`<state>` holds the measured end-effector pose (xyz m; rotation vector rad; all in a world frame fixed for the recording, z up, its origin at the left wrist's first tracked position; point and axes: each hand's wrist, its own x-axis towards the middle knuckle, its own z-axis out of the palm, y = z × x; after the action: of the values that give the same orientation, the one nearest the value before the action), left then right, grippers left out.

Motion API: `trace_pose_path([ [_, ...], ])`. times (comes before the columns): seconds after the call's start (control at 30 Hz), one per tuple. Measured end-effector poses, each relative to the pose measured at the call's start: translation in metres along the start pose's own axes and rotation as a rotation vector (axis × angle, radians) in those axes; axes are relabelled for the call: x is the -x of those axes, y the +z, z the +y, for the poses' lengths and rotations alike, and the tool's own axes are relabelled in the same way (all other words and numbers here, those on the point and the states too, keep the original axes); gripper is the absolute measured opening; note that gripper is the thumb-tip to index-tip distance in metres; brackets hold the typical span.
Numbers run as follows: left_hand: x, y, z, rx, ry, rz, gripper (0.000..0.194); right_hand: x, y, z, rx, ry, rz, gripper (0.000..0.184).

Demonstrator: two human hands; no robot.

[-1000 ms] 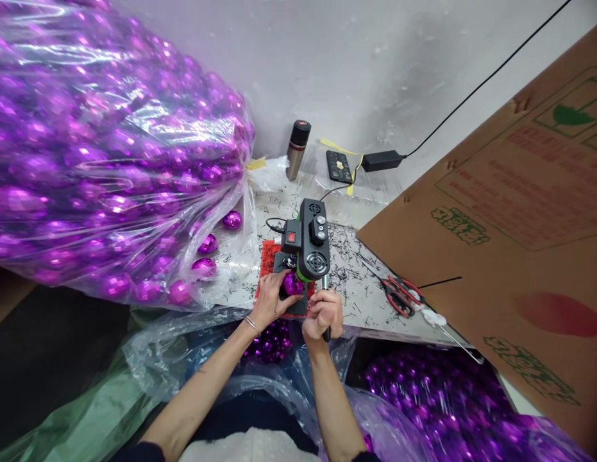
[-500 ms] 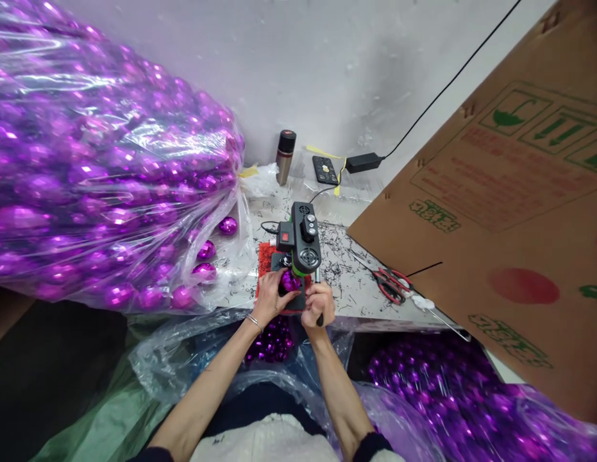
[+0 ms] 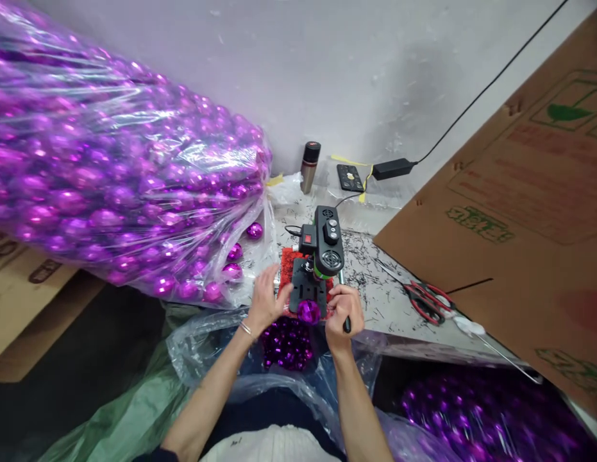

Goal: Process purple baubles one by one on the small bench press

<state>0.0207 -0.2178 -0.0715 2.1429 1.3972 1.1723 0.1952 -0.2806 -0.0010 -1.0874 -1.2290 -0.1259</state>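
Observation:
A small black bench drill press [image 3: 329,240] stands on a red mat [image 3: 287,266]. At the front edge of its black base plate [image 3: 308,285] is a shiny purple faceted ball [image 3: 308,312], apart from my fingers. My left hand [image 3: 268,298] is open just left of the base, with thumb and fingers spread. On the right side, my right hand [image 3: 345,313] is wrapped around the press's lever handle [image 3: 347,325]. Below the table edge, an open clear plastic bag [image 3: 202,343] holds many purple balls [image 3: 287,346].
A big clear sack of purple balls [image 3: 120,173] lies left, with several loose balls near its mouth. Behind are a bottle [image 3: 310,168], a phone [image 3: 349,178] and a power adapter [image 3: 393,168]. Red-handled scissors [image 3: 426,301] and a large carton [image 3: 519,237] are right. Dark shavings litter the tabletop.
My left hand has let go of the purple ball and moved left, fingers spread. The ball has gone from under the drill head to the base's front edge. My right hand stays on the lever.

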Motion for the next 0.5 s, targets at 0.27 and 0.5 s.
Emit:
trace_pose_path([
  [0.27, -0.101, -0.059, -0.047, -0.522, -0.512, -0.052, 0.051, 0.006, 0.003, 0.006, -0.009, -0.009, 0.015, 0.038],
  [0.5, -0.101, -0.070, -0.052, -0.273, -0.511, -0.055, 0.063, 0.005, 0.005, 0.005, 0.008, -0.016, 0.022, 0.039],
])
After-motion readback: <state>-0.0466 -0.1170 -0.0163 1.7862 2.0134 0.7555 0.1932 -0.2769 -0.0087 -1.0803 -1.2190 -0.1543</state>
